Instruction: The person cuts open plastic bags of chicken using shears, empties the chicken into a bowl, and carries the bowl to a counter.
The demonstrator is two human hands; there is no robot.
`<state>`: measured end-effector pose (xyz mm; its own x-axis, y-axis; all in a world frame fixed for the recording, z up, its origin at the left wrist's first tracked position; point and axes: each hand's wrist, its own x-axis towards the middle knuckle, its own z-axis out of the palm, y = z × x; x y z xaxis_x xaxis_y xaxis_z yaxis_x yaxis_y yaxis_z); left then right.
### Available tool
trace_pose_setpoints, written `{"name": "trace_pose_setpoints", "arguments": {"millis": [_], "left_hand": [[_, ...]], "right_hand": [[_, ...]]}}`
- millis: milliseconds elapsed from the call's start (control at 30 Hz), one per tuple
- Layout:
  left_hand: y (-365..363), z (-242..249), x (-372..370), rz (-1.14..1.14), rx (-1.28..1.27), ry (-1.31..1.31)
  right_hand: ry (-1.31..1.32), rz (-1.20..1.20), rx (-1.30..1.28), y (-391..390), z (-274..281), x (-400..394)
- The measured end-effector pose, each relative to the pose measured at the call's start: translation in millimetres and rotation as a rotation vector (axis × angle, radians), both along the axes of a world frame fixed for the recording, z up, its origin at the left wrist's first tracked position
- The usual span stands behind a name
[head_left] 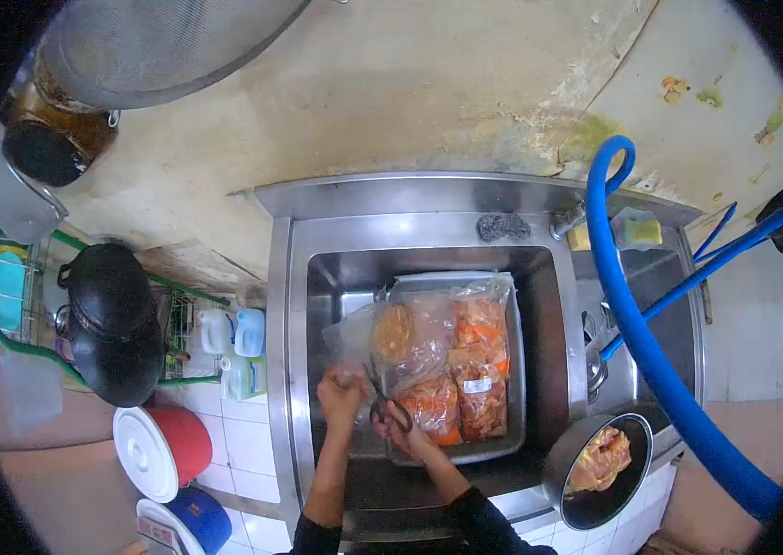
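My left hand (342, 390) is closed on the edge of a clear plastic bag (347, 335) at the left of the sink. Inside the bag is a flat, orange-brown piece of food (393, 333). My right hand (403, 429) grips a pair of dark-handled scissors (379, 400), whose blades point up toward the bag's edge. A metal tray (518, 388) in the sink basin holds several clear packs of orange-red marinated meat, among them a labelled pack (481, 407). How far apart the scissor blades are is hard to make out.
A blue hose (632, 324) arches over the smaller right basin, where metal utensils (595, 365) lie. At the front right is a dark pot (553, 462) with raw meat in it. A scouring pad (503, 227) rests on the sink's back ledge; jugs (248, 333) stand left.
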<state>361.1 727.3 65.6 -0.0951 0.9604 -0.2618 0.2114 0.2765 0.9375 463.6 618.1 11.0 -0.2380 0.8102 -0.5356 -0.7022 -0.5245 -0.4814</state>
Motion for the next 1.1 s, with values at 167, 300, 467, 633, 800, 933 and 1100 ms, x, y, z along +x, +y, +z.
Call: {"name": "trace_pose_setpoints", "arguments": {"millis": [167,300,467,633,800,933,1100], "left_hand": [[5,-5,-18,-0.122,-0.159,0.095],[2,-2,-5,-0.104,-0.123,-0.047],[-2,23,8,-0.028,-0.091,-0.189],[10,36,9,-0.041,-0.129,-0.229],[2,44,-6,-0.219,-0.255,-0.272],[1,57,-16,-0.252,-0.175,-0.170],[-16,41,-32,-0.324,-0.273,-0.176]], "right_hand": [[0.251,0.062,0.149,8,-23,10],[0.043,-0.152,-0.010,12,27,-3],[0.284,-0.286,-0.039,36,68,-4],[0.135,-0.149,0.022,39,47,2],[0.040,-0.229,-0.195,71,44,6],[-0.235,-0.050,-0.115,111,30,19],[-0.198,-0.065,-0.114,128,2,9]]}}
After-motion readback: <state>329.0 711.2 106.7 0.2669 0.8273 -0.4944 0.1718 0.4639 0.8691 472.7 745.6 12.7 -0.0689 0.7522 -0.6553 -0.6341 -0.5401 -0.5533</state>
